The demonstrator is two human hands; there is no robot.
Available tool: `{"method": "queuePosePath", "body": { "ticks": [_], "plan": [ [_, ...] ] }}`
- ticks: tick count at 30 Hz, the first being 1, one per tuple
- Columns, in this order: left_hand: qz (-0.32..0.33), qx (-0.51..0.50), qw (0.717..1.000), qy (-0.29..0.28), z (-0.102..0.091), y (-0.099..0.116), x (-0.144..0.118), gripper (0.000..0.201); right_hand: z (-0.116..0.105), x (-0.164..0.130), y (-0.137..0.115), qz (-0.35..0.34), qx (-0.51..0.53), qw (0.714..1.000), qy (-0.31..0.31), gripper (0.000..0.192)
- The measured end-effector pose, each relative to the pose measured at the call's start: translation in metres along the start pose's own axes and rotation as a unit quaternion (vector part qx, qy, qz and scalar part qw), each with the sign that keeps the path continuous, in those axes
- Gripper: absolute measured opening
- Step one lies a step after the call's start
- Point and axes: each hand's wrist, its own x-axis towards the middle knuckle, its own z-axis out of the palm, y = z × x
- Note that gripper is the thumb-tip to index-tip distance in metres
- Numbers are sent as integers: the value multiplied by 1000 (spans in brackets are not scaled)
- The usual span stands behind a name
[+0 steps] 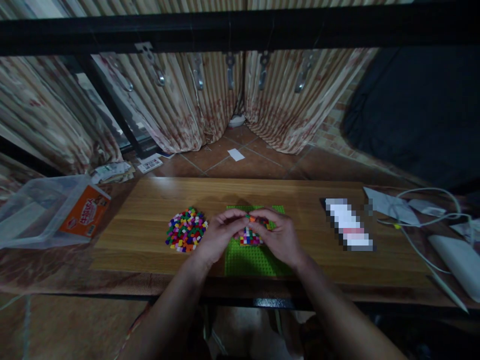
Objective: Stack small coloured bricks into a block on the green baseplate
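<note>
Bricks: small multicoloured plastic building bricks (250,236) sit pressed in a patch on the flat green studded baseplate (255,260), on the wooden surface (150,210).
Handling: we judge each brick light, stiff, smooth and easily fumbled; best pinched by its side walls.
Left hand (219,235): our fingers curl together at an orange brick (252,218).
Right hand (279,235): fingers pinch that brick too.
Spare bricks: loose pile (186,229) just left.
</note>
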Motion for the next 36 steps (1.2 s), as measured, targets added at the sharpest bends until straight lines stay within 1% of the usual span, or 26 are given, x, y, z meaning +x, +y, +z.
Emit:
{"method": "queuePosePath", "body": {
  "ticks": [6, 9, 12, 15, 18, 20, 24, 26, 28, 30, 31, 33, 35, 36],
  "plan": [
    [-10, 5, 1000, -3, 2, 0, -1, 23, -3, -1, 0, -11, 5, 1000, 15, 15],
    [-9, -7, 1000, -4, 1, 0, -1, 23, -2, -2, -1, -12, 22, 1000, 10, 15],
    [-17, -30, 999, -25, 0, 0, -1, 24, -2, -1, -2, -11, 41, 999, -3, 13],
    [-28, -25, 998, -49, -1, 1, 0, 26, -3, 0, -2, -14, 44, 999, -1, 14],
    [-3, 33, 997, -63, -2, 0, 1, 28, -3, 1, -2, -14, 42, 999, 1, 15],
    [39, 104, 991, -69, -3, -1, 1, 29, -3, 1, -2, -5, 50, 999, -5, 15],
    [127, 248, 958, -65, -5, -5, -1, 30, -1, 0, -1, 45, 108, 993, -17, 14],
    [147, 284, 946, -61, -6, -6, -2, 28, -2, 1, 0, 75, 148, 986, -23, 15],
    [156, 295, 941, -63, -7, -6, -2, 27, -6, 2, 3, 99, 159, 982, -33, 17],
    [156, 297, 940, -57, -7, -6, -1, 27, -15, 5, 7, 121, 126, 984, -32, 19],
    [155, 299, 941, -47, -7, -6, 0, 27, -21, 6, 10, 130, 93, 987, -22, 20],
    [154, 306, 939, -11, -8, -6, 2, 29, -34, 8, 17, 142, 9, 990, 18, 22],
    [153, 318, 935, 38, -12, -6, 5, 30, -45, 9, 24, 131, -87, 987, 38, 22],
    [151, 324, 932, 62, -14, -7, 7, 31, -49, 9, 27, 123, -114, 985, 38, 22]
  ]
}}
